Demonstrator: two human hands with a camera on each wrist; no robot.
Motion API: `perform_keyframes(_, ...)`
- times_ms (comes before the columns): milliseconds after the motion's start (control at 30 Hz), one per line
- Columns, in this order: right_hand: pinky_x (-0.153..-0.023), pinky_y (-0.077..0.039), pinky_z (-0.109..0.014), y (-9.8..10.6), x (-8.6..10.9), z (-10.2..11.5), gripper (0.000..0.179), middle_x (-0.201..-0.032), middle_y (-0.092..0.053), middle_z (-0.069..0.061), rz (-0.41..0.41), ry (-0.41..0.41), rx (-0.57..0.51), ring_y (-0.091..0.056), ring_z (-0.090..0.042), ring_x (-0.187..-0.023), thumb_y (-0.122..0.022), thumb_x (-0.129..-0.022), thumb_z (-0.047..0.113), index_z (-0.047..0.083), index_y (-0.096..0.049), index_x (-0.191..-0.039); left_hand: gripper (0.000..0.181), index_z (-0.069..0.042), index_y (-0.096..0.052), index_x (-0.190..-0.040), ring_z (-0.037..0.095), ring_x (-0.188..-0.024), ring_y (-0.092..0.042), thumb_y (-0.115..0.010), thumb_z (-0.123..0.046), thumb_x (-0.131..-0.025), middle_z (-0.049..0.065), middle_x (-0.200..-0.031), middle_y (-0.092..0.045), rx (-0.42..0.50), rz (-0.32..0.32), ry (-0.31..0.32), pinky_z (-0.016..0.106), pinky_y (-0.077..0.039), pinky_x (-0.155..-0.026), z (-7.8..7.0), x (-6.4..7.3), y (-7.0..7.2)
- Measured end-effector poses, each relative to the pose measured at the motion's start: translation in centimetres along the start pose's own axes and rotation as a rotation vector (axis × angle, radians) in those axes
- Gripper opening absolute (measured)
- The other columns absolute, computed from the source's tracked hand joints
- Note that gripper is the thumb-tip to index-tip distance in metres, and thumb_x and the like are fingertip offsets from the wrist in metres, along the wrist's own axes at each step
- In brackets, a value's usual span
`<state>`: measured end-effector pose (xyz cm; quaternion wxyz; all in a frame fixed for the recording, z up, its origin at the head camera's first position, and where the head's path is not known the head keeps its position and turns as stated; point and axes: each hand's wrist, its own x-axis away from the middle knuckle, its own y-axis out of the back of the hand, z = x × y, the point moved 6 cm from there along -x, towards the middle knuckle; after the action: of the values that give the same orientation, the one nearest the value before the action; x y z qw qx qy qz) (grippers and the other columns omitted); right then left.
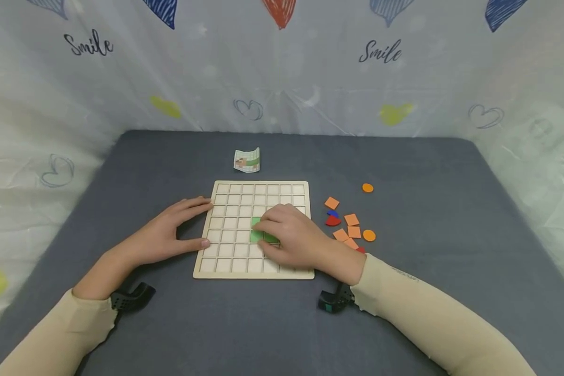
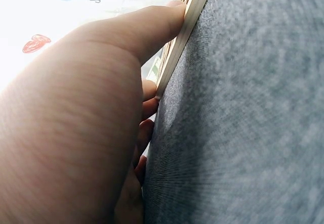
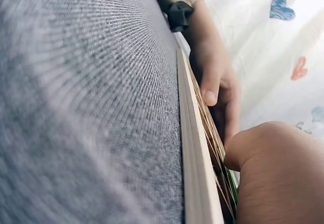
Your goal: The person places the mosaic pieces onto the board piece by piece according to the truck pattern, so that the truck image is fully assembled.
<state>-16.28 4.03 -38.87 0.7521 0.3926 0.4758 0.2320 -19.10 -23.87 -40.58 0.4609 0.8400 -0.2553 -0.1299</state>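
Note:
A pale wooden grid board [image 1: 223,237] lies flat on the grey cloth. Along its left edge, my left hand [image 1: 169,230] rests with fingers and thumb spread straight, touching the rim; in the left wrist view the thumb [image 2: 162,24] presses the side of the board. Over the board's middle, my right hand [image 1: 293,235] bends down and pinches at a green tile [image 1: 271,238] between fingers and thumb. Another green patch [image 1: 256,236] shows in the squares just left of it. The right palm hides part of the grid. In the right wrist view, the thumb [image 3: 248,143] is low over the board.
Right of the board lie several orange squares [image 1: 351,219], orange discs [image 1: 367,188], a red piece [image 1: 332,221] and a blue piece [image 1: 332,213]. A small printed paper [image 1: 247,161] sits behind the board. A patterned white curtain [image 1: 282,68] hangs past the table's far edge.

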Motion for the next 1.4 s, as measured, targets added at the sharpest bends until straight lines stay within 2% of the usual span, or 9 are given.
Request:
perform_keyframes(233, -0.091, -0.052, -0.038, 0.4, 0.4, 0.1, 0.021, -0.107, -0.069, -0.001, 0.004, -0.006, -0.007, -0.062, -0.020, -0.098, -0.073, -0.100, 0.017, 0.008, -0.081, -0.117, 0.090, -0.019, -0.043, -0.170, 0.048, -0.165, -0.014, -0.084, -0.052, -0.097, 0.009, -0.178, -0.030, 0.004, 0.007, 0.005, 0.078, -0.020, -0.124, -0.3, 0.0, 0.0)
perform_keyframes(800, -0.094, -0.054, -0.045, 2.0, 1.0, 0.2, 0.025, -0.111, -0.071, -0.005, -0.022, -0.034, 0.081, -0.066, -0.025, -0.104, -0.072, -0.101, 0.017, 0.004, -0.080, -0.121, 0.090, -0.019, -0.043, -0.170, 0.046, -0.165, -0.015, -0.084, -0.052, -0.097, 0.008, -0.178, -0.030, -0.007, 0.006, 0.009, 0.076, -0.020, -0.125, -0.2, 0.0, 0.1)
perform_keyframes(1000, -0.098, -0.053, -0.048, 3.0, 1.9, -0.1, 0.025, -0.113, -0.072, -0.006, -0.025, -0.075, 0.113, -0.066, -0.026, -0.107, -0.073, -0.102, 0.018, 0.005, -0.080, -0.121, 0.090, -0.020, -0.042, -0.170, 0.046, -0.165, -0.015, -0.083, -0.054, -0.097, 0.008, -0.178, -0.029, -0.006, 0.009, 0.012, 0.076, -0.020, -0.125, -0.1, -0.1, 0.0)
perform_keyframes(1200, -0.095, -0.055, -0.049, 4.1, 3.2, 0.0, 0.025, -0.111, -0.072, -0.007, -0.058, -0.074, 0.151, -0.067, -0.028, -0.105, -0.077, -0.098, 0.015, 0.003, -0.080, -0.120, 0.090, -0.022, -0.042, -0.171, 0.046, -0.165, -0.014, -0.082, -0.055, -0.097, 0.007, -0.179, -0.029, -0.010, 0.009, 0.014, 0.076, -0.020, -0.125, -0.1, -0.2, 0.0)
perform_keyframes(1400, -0.093, -0.055, -0.047, 4.7, 4.6, -0.2, 0.026, -0.110, -0.072, -0.006, -0.076, -0.091, 0.157, -0.066, -0.027, -0.102, -0.074, -0.097, 0.013, 0.002, -0.080, -0.120, 0.090, -0.021, -0.042, -0.171, 0.048, -0.165, -0.014, -0.082, -0.055, -0.098, 0.007, -0.179, -0.029, -0.009, 0.010, 0.020, 0.077, -0.020, -0.124, -0.2, 0.1, 0.1)
